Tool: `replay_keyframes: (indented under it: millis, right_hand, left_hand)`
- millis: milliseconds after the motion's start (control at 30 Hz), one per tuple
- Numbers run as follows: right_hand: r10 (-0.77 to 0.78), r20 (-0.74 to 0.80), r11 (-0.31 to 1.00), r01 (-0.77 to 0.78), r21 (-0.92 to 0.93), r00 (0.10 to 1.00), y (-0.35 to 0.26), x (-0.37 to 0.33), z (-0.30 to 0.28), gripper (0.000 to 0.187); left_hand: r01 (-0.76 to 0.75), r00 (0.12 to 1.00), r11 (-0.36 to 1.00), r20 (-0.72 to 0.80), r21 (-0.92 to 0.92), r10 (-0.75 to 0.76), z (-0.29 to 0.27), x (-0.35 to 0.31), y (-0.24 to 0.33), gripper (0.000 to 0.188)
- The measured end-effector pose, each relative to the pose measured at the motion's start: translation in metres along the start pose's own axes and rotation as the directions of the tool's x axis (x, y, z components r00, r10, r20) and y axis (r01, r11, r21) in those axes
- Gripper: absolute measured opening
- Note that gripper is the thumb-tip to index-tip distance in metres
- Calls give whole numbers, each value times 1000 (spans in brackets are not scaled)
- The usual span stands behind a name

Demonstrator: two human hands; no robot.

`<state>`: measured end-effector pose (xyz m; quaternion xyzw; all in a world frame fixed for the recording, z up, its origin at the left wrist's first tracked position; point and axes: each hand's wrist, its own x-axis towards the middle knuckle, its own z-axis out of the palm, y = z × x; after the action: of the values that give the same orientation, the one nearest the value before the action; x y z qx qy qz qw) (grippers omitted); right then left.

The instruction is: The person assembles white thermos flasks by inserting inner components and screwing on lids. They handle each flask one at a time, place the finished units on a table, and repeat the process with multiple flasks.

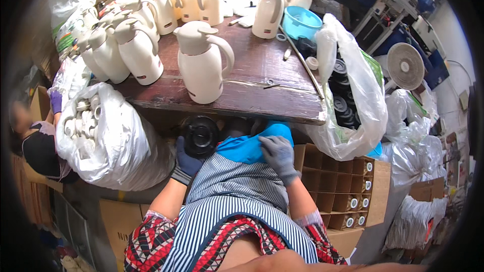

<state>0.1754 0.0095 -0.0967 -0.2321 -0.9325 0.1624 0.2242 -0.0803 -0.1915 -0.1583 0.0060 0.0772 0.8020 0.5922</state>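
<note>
My left hand (185, 158), in a dark blue glove, grips a round black plastic piece with a raised ring, perhaps a flask base (200, 136), just below the table's front edge. My right hand (278, 155), in a grey glove, lies over my lap with its fingers extended onto a bright blue cloth (252, 146). It holds nothing that I can see. Directly ahead, a cream vacuum jug (199, 68) with a grey-beige lid and handle stands upright near the front edge of the dark red table (247, 80). Neither hand touches that jug.
Several similar jugs (138, 53) crowd the table's left and back. A blue basin (301, 22) sits back right. Plastic bags hold white parts (83, 121) and black parts (343, 103). At right is a divided carton (330, 179). Another person's purple-gloved hand (55, 100) is far left.
</note>
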Motion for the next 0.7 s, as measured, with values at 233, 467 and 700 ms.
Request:
replay_keyframes:
  millis: [233, 467, 700]
  right_hand:
    - [-159, 43, 980, 163, -117, 986, -53, 86, 72, 27]
    - [-579, 102, 814, 580, 21, 809, -103, 158, 144, 21]
    - [-556, -127, 360, 376, 854, 821, -170, 174, 135, 23]
  left_hand:
    - [-322, 869, 710, -102, 626, 484, 78, -60, 37, 93]
    - [-6, 753, -310, 208, 951, 624, 146, -74, 66, 90]
    - [93, 754, -571, 316, 816, 576, 101, -56, 48, 84]
